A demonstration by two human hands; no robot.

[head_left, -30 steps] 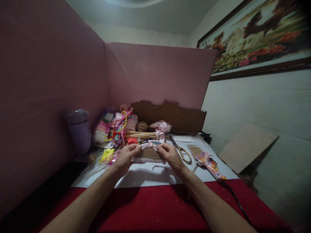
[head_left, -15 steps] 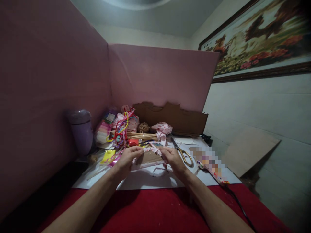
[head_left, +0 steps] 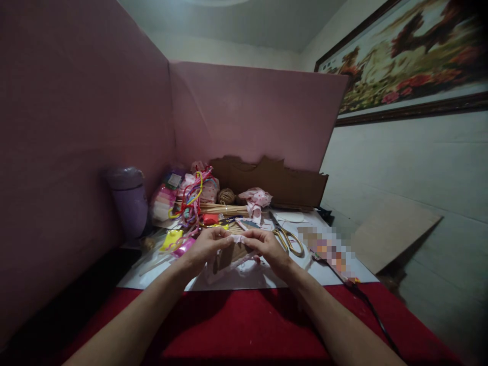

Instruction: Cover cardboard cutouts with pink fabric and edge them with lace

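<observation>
My left hand and my right hand meet over a white sheet on the red table. Both pinch a strip of pink dotted ribbon between thumb and fingers, fingertips almost touching. Under the ribbon sits a small piece of brown cardboard, tilted up between the hands, with more ribbon hanging beneath it. Gold-handled scissors lie just right of my right hand.
Behind the hands are wooden sticks, a twine ball, coloured cords, a pink bow and a cut cardboard panel. A purple cup stands left. Pink boards wall the corner. A glue gun cable runs right.
My hands have drawn closer together, gathering the ribbon into a shorter span. The cardboard piece has tipped up from lying flat.
</observation>
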